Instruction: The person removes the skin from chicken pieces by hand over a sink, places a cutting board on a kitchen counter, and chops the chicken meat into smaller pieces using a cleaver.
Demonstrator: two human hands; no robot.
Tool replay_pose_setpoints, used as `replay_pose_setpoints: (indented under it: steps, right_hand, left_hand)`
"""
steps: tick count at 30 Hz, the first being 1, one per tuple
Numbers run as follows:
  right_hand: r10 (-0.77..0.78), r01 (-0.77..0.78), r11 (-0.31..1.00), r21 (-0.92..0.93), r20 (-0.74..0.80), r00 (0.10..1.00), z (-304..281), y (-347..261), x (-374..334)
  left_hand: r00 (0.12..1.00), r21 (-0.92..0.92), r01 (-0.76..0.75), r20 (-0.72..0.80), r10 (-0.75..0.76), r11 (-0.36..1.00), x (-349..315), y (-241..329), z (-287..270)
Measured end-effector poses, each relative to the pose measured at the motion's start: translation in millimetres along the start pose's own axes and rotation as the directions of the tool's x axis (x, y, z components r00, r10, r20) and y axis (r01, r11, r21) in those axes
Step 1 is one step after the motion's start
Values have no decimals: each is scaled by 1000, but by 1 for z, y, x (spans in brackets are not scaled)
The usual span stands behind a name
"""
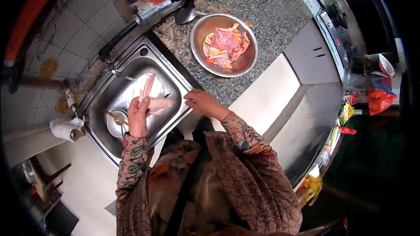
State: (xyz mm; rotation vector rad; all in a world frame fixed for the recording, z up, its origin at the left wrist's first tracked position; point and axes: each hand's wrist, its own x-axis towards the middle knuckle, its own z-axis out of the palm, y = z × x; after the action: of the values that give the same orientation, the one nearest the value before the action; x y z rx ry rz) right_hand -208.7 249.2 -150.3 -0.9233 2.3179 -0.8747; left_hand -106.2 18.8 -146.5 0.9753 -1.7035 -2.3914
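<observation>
Raw poultry wing (pixel 160 104), apparently at rinsing: left hand (pixel 138 112) pinching it; right hand (pixel 204 102) loosely curled, seemingly empty; turning likely needed next.

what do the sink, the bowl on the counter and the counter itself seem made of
Sink: probably stainless steel, satin to shiny, given its grey sheen and glare. Bowl: likely steel too, smooth, gleaming silver-grey. Counter: stone or a lookalike, perhaps polished, from its grey speckling.

Pale pink meat (pixel 159 103), speckled grey countertop (pixel 273 28)
</observation>
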Motion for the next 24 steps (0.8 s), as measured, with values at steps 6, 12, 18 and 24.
replay_pose_setpoints:
  steps: [6,12,18,24]
  right_hand:
    - [33,-4,956,294,-93,995,-42,47,-37]
    - [131,-66,932,356,-161,978,-103,88,-56]
    - [15,26,947,319,-127,992,-133,114,-66]
    - [-60,72,921,383,-43,997,-140,118,-63]
  left_hand:
    - [995,-164,-53,79,66,985,-3,34,104]
    - [983,-186,-136,100,156,973,37,16,202]
    - [888,301,-442,18,459,845,53,-12,238]
    - [924,292,-323,-107,367,900,6,6,223]
